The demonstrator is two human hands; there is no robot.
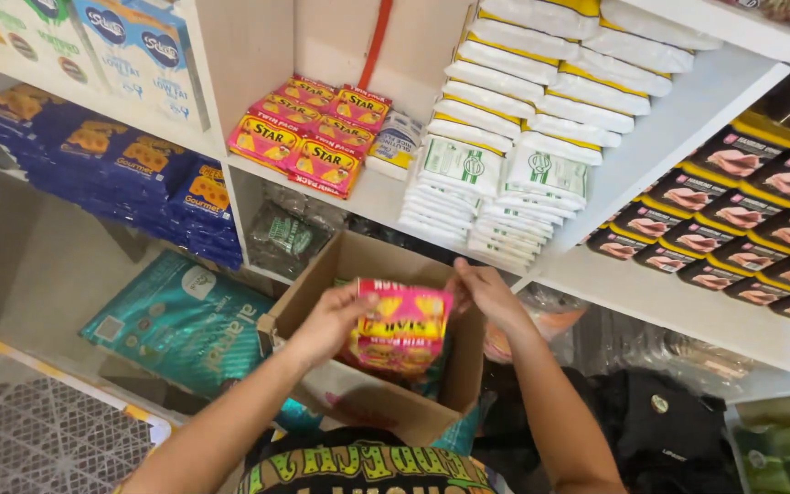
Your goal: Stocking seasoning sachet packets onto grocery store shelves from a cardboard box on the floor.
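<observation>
A stack of pink and yellow foil packets (400, 331) is gripped on its left edge by the left hand (329, 322) and on its upper right corner by the right hand (480, 291), above the open brown cardboard box (386, 402).

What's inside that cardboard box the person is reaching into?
Both hands, left and right, hold pink and yellow packets over the open cardboard box. The packets cover whatever lies deeper inside.

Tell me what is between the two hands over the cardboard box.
In the head view, a stack of pink and yellow packets sits between the left hand and the right hand, above the open cardboard box.
</observation>
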